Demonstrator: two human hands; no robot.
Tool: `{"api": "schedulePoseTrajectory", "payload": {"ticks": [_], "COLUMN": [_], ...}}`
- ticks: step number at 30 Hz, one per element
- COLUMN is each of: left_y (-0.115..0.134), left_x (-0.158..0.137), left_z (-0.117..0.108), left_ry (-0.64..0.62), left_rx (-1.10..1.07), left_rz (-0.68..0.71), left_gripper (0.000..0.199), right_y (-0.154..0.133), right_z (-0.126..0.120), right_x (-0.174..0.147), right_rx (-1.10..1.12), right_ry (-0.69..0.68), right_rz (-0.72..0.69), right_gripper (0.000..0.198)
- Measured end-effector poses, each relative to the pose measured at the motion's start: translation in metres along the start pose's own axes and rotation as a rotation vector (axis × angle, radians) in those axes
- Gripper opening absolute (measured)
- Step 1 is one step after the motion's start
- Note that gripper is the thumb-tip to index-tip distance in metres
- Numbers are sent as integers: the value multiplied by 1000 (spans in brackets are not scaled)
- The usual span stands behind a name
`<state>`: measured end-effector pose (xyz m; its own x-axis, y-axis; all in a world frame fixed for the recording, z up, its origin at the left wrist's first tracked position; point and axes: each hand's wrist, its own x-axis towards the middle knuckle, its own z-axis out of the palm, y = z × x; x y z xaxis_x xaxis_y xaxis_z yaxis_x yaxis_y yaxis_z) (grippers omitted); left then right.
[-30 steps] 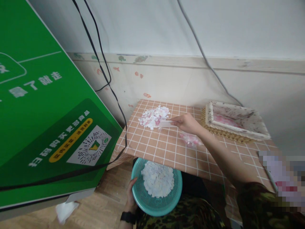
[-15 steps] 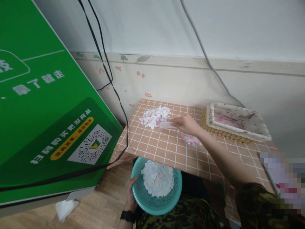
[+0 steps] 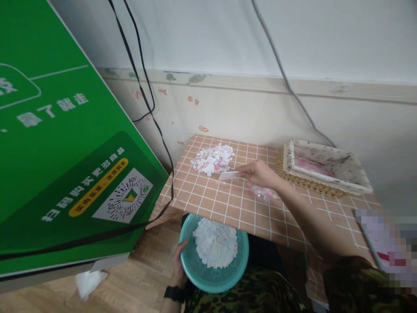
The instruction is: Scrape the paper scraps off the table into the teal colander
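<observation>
My left hand [image 3: 180, 261] grips the left rim of a teal plastic colander [image 3: 214, 280], held below the table's front edge. Inside it lies a heap of whitish paper scraps [image 3: 216, 243]. Over the table, my right hand [image 3: 259, 173] pinches a flat white card [image 3: 229, 175], its free end pointing left. Just beyond the card sits a pile of white and pink paper scraps [image 3: 213, 159]. A clear plastic bag with pink bits [image 3: 263, 191] lies under my right wrist, partly covered by it.
On the table's right stands a cloth-lined wicker basket [image 3: 329, 167] with pink material inside. A checked tablecloth [image 3: 208, 195] covers the table. Dark cables [image 3: 159, 130] hang at the left before a green cabinet [image 3: 81, 152]. A white bag [image 3: 89, 283] is on the floor.
My right hand and the card have moved slightly toward me, away from the scrap pile. My left hand and the colander stay in about the same place.
</observation>
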<state>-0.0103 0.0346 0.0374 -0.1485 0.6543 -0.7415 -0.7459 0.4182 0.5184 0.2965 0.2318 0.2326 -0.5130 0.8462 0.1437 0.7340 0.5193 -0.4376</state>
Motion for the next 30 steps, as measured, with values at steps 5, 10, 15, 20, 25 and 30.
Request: {"api": "schedulePoseTrajectory", "payload": {"ticks": [5, 10, 15, 20, 25, 30], "left_y": [-1, -3, -3, -1, 0, -1], "left_x": [4, 8, 8, 6, 4, 5], "left_z": [-3, -8, -8, -6, -5, -6], "left_ry": [-12, -49, -16, -34, -16, -14], "left_rx": [2, -11, -2, -17, 4, -7], "left_rz": [-46, -84, -53, -70, -28, -12], "left_gripper": [23, 27, 26, 27, 24, 20], "right_y": [3, 4, 0, -1, 4, 4], "right_z": [4, 11, 13, 14, 9, 5], "right_x": [2, 5, 9, 16, 19, 21], "right_rx": [-43, -74, -99, -104, -107, -120], "right_ry": [102, 153, 198, 152, 171, 130], "right_rz": [69, 79, 82, 41, 38, 41], "right_gripper": [26, 29, 28, 27, 26, 26]}}
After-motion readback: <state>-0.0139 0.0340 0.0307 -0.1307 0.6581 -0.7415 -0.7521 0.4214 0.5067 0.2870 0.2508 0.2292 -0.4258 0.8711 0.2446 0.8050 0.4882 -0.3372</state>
